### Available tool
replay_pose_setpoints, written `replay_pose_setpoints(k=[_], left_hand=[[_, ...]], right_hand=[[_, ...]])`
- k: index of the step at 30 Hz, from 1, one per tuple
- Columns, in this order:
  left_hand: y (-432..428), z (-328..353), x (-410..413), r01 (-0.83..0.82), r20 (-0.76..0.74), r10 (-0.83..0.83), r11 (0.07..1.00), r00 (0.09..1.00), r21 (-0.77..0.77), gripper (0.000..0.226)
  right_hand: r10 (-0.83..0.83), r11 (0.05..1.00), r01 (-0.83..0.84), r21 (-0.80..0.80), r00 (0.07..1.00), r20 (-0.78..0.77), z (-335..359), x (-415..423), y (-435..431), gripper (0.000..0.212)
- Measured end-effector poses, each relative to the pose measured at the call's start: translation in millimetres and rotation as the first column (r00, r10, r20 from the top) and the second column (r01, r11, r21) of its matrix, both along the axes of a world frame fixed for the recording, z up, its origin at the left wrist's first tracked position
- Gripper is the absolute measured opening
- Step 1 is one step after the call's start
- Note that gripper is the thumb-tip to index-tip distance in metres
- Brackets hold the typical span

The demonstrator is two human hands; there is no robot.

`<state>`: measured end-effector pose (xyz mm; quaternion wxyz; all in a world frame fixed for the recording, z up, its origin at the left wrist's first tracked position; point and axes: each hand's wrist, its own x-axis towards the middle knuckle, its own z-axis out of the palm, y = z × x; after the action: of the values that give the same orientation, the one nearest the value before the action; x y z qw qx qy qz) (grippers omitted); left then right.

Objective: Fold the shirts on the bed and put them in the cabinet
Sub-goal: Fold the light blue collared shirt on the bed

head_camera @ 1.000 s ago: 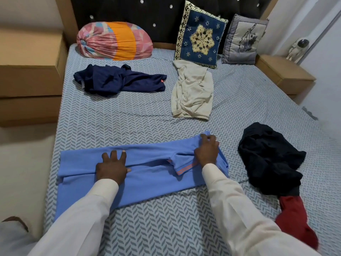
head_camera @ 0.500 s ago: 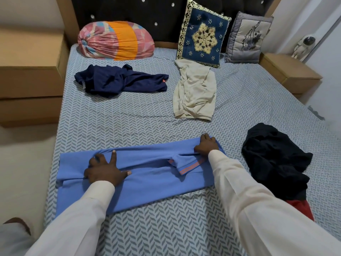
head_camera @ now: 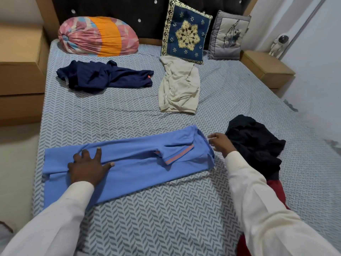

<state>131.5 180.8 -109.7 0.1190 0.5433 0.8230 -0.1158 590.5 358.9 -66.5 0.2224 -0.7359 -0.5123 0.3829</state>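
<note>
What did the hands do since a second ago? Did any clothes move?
The right hand lifted off the blue shirt and moved right, to its collar-end edge; whether it touches is unclear. The left hand slid slightly left, still pressing flat on the shirt. The navy shirt, cream shirt and black clothes stayed put.

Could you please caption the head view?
Left hand presses the blue shirt on the bed; right hand at its edge.
</note>
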Motion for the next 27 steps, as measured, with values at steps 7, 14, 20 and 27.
replay_pose_setpoints(k=[7,14,20,27], left_hand=[[-50,-26,4,0.091,0.081,-0.108,0.976,0.991,0.199,0.078],[-79,-31,3,0.031,0.139,-0.057,0.983,0.989,0.183,0.082],[-100,-19,-15,-0.106,0.131,0.082,0.976,0.988,0.191,0.082],[-132,-10,-29,-0.414,0.277,0.340,0.865,0.899,0.283,0.080]], right_hand=[[0.132,0.977,-0.136,-0.163,0.991,-0.037,-8,6,-61,0.017],[0.051,0.999,-0.053,-0.009,0.885,0.462,-21,-31,-59,0.022],[0.179,0.931,-0.275,0.240,0.916,0.358,-8,-114,-53,0.030],[0.565,0.791,-0.604,-0.100,0.657,0.499,-28,-200,-65,0.014]])
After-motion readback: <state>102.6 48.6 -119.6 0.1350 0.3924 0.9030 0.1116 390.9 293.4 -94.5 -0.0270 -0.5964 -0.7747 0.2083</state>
